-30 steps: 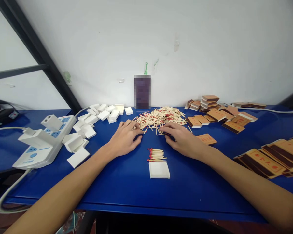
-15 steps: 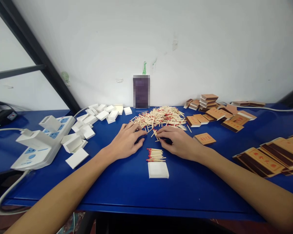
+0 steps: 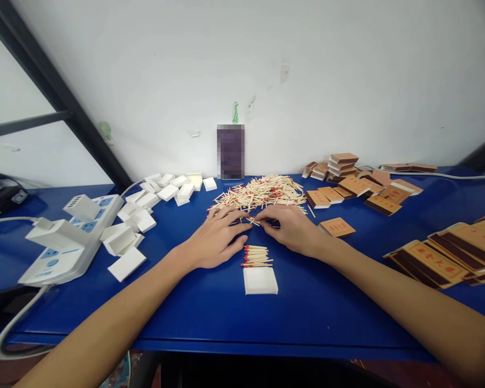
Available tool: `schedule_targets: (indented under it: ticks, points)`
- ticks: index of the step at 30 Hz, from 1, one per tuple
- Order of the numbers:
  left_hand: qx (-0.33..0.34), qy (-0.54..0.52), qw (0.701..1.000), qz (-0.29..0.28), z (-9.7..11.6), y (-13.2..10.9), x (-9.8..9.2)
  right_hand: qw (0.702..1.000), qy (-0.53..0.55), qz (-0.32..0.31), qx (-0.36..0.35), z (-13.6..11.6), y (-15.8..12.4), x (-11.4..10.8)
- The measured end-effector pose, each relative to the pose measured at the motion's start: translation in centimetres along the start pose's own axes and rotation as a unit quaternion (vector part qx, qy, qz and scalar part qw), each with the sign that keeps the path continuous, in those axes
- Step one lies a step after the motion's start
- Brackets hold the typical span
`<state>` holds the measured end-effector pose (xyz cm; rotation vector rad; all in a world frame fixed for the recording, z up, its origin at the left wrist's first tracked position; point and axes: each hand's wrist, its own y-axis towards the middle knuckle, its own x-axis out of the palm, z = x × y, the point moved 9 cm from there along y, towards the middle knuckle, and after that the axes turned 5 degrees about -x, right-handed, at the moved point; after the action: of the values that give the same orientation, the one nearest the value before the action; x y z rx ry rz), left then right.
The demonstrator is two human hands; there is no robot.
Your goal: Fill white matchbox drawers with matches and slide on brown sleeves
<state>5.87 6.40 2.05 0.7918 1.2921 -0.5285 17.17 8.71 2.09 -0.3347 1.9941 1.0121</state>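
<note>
A heap of loose red-tipped matches (image 3: 269, 189) lies at the back of the blue table. At its near edge my left hand (image 3: 218, 237) rests with fingers stretched, its index fingertip by a few loose matches (image 3: 252, 220). From the other side my right hand (image 3: 293, 229) has thumb and index finger pinched at those same matches; how many it grips is hidden. Just nearer to me, a neat row of matches (image 3: 256, 255) lies side by side, heads to the left. Directly below the row is a white matchbox tray (image 3: 261, 281).
White matchbox trays (image 3: 147, 199) are scattered at left beside a power strip (image 3: 75, 242) with plugs and cables. Orange matchbox sleeves (image 3: 355, 186) are piled at the back right, with flattened ones (image 3: 440, 261) nearer. A blurred dark object (image 3: 230, 152) stands against the wall.
My left hand has shifted slightly right and its fingers have straightened. My right hand's fingertips have moved a little left, bringing both hands closer together at the loose matches.
</note>
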Motion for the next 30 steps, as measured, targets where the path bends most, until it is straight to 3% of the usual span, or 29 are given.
schedule_targets:
  ticks: [10, 16, 21, 30]
  points:
    - [0.007, 0.025, 1.0, 0.001, 0.2, 0.0, -0.1, 1.0, -0.001, -0.023, -0.016, 1.1, -0.3, -0.2]
    - [-0.025, 0.051, 0.998, 0.029, -1.2, 0.0, -0.8, 0.999, 0.011, -0.039, -0.019, 1.2, -0.4, -0.3]
    - [-0.046, 0.066, 0.995, 0.052, -1.9, -0.2, -1.1, 0.998, 0.034, -0.05, -0.034, 0.3, -0.5, -0.3]
    - [-0.007, 0.019, 0.998, 0.052, -0.7, -0.2, -1.0, 0.997, 0.052, -0.02, -0.054, -1.7, -0.4, -0.7]
